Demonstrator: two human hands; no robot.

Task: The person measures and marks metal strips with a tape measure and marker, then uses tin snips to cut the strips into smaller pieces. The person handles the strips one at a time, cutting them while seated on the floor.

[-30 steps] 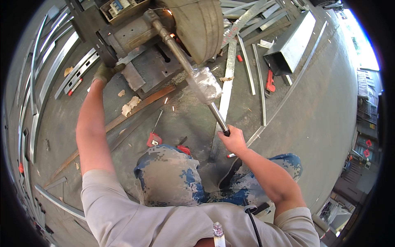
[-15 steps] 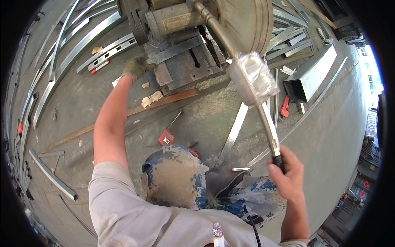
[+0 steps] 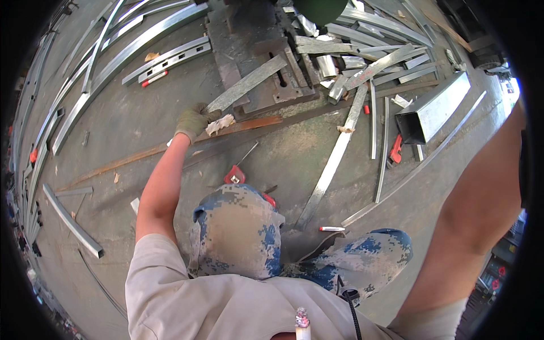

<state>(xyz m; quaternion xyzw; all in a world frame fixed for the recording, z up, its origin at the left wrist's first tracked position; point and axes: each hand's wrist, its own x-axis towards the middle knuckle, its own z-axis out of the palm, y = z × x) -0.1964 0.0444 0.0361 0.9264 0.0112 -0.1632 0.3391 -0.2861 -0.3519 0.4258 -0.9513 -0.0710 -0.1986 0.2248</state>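
Note:
In an olive work glove, my left hand is closed around the near end of a flat grey metal strip. The strip lies slanting across the slotted steel base of a cutting machine. My right arm reaches up along the right edge, and its hand is outside the picture. A crumpled scrap of paper lies beside the glove. The machine's upper part is mostly out of view; a dark green rounded part shows at the top edge.
Metal offcuts are heaped right of the base, near a square steel tube. Long metal profiles lie at the left. A red tape measure sits before my knee, and a white marker lies near my foot.
My right arm has risen, taking its hand, which held the machine's handle, out of view. The machine's head and disc guard have swung up. My left hand and the strip have shifted toward me.

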